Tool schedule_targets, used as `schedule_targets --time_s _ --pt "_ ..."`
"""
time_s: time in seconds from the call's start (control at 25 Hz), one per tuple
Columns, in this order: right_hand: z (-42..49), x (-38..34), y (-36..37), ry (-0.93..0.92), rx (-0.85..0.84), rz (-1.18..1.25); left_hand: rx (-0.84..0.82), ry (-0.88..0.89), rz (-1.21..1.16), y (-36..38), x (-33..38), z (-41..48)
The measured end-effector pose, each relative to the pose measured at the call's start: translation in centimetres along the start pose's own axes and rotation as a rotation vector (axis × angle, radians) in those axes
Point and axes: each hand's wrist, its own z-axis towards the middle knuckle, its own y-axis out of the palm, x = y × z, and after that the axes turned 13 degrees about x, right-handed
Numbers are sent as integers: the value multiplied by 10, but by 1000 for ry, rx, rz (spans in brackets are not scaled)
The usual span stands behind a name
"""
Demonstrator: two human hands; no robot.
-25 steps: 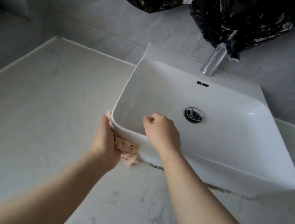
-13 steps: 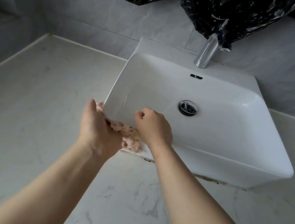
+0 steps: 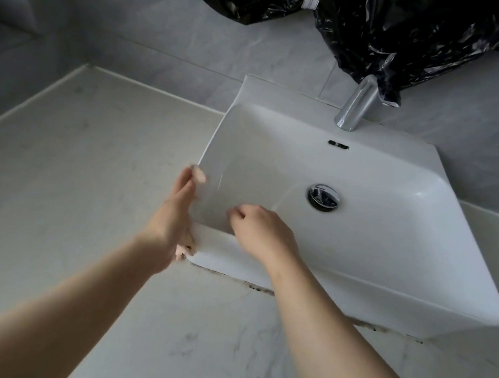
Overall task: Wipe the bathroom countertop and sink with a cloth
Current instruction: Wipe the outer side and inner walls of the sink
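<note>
Wiping the sink's (image 3: 402,313) outer wall appears to be the step in hand. The left grip (image 3: 173,219), blurred, lies flat with its fingers straight against the sink's near left corner, pressing the cloth (image 3: 182,248) to the porcelain. Only a pink scrap of cloth shows below the heel of that grip, just above the table (image 3: 46,171); the remainder is hidden. The right grip (image 3: 262,234) rests on the front rim with its fingers curled and knuckles up; nothing is seen inside it.

Assessment: a pass rightward along the front wall would require the right forearm to lift clear, as it crosses that wall. A dark grime line (image 3: 258,287) runs along the seam where sink meets table; clearing it calls for the cloth's edge pressed firmly into the joint.

Surroundings: a chrome faucet (image 3: 356,107) stands at the back ledge and a drain plug (image 3: 323,195) sits in the basin. A black plastic bag (image 3: 383,29) hangs down onto the faucet's top and would crowd any wiping there.
</note>
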Motion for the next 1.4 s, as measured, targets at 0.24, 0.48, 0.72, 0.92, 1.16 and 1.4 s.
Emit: schedule_targets --time_s 0.24,0.48,0.72,0.92,1.16,1.4 --pt "40 -12 14 -113 -224 -164 -127 3 66 -21 1 1" --pt "54 -12 42 -43 -253 -140 -98 -24 180 3 31 41" --pt "54 -12 39 5 -208 -5 -255 -97 129 -16 18 26" --pt "53 -16 38 67 -154 67 -201 -260 26 -18 22 64" --pt "55 -13 39 50 -133 78 170 -213 144 -17 23 66" --pt "61 -11 39 12 -164 82 -55 -191 174 -13 22 52"
